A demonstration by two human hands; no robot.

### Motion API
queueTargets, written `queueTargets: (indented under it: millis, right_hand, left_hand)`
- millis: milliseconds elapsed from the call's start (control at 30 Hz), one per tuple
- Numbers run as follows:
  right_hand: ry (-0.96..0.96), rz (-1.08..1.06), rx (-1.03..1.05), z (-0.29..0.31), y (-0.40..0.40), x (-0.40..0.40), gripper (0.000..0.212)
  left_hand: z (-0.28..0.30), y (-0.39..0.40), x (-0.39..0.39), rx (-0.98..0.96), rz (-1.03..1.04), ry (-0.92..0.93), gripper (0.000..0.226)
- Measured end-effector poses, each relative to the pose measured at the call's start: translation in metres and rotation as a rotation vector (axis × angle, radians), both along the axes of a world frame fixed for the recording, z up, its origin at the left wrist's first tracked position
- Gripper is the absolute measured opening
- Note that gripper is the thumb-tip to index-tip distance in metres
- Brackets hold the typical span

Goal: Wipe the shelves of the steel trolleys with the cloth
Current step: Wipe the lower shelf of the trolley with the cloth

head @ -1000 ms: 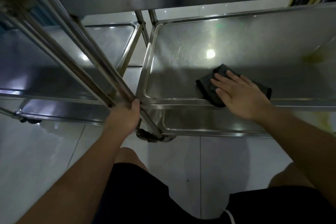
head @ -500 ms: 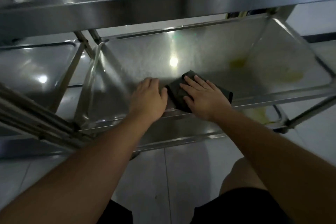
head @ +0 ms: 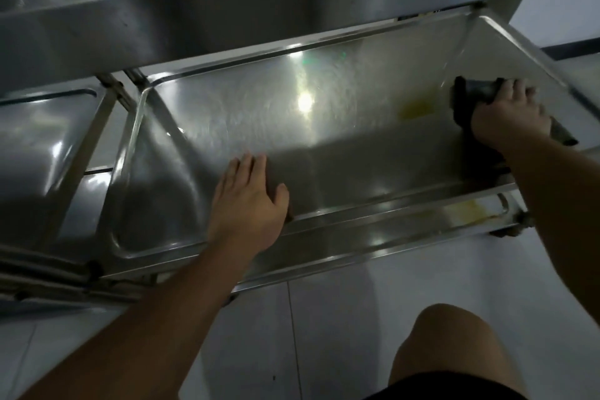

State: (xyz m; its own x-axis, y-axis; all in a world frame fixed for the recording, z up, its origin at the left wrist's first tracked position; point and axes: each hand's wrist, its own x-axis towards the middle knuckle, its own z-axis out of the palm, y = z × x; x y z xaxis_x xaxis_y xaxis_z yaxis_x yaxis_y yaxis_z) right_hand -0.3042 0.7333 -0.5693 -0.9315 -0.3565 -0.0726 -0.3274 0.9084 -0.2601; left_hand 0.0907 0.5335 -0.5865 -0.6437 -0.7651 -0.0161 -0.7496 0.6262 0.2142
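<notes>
Pressing the dark cloth (head: 470, 95) at the shelf's (head: 324, 146) right edge, the right hand (head: 506, 117) lies open-fingered; the left hand (head: 250, 201) rests flat near the front edge.

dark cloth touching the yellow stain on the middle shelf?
Apart. Head view: a strip of bare steel separates the dark grey cloth under the right hand from the yellow stain.
</notes>
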Motion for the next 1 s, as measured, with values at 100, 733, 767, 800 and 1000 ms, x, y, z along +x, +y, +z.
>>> queueTargets:
  millis: [100, 733, 767, 800, 1000]
  right_hand:
    - [-0.030, 0.132, -0.034, 0.010, -0.060, 0.029, 0.067]
    - [0.041, 0.130, -0.018, 0.007, -0.100, -0.039, 0.069]
    - [0.034, 0.091, 0.012, 0.007, -0.101, -0.045, 0.072]
    - [0.026, 0.076, 0.030, 0.006, -0.107, -0.046, 0.073]
    - [-0.022, 0.397, -0.013, 0.021, -0.210, 0.053, 0.072]
  left_hand:
    - [-0.001, -0.001, -0.002, -0.009, -0.004, 0.008, 0.075]
    - [0.002, -0.008, 0.013, 0.004, -0.035, 0.041, 0.085]
    - [0.002, -0.008, 0.013, 0.000, -0.042, 0.039, 0.085]
    - [0.002, -0.007, 0.012, -0.006, -0.050, 0.041, 0.085]
    - [0.002, -0.006, 0.011, -0.012, -0.041, 0.060, 0.086]
